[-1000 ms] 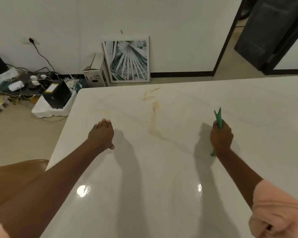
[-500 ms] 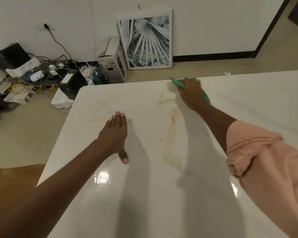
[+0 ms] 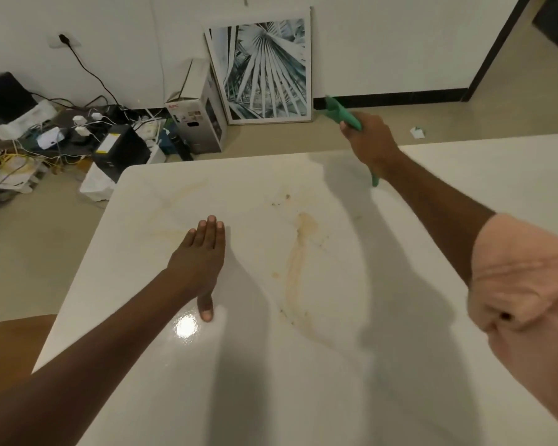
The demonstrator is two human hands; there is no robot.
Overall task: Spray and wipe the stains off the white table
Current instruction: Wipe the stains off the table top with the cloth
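Wiping stroke paused at the far edge of the stained table.

Left hand [image 3: 200, 259] laid flat on the white table [image 3: 271, 381], fingers straight and together, thumb out toward the near side, holding nothing; probably there to brace the body during the long reach. Right hand [image 3: 369, 140] curled tight round a green cloth [image 3: 343, 115], one end poking out past the knuckles, the other hanging below the wrist; raised over the far table edge, contact with the surface unclear. Brown stain [image 3: 298, 252] running down the middle of the tabletop between the two arms, fainter yellowish smears [image 3: 181, 201] nearer the far left corner, both unwiped by the look of them. No spray bottle in view. Beyond the table, a framed palm-leaf print [image 3: 264, 69] against the wall beside a cardboard box [image 3: 197, 123].
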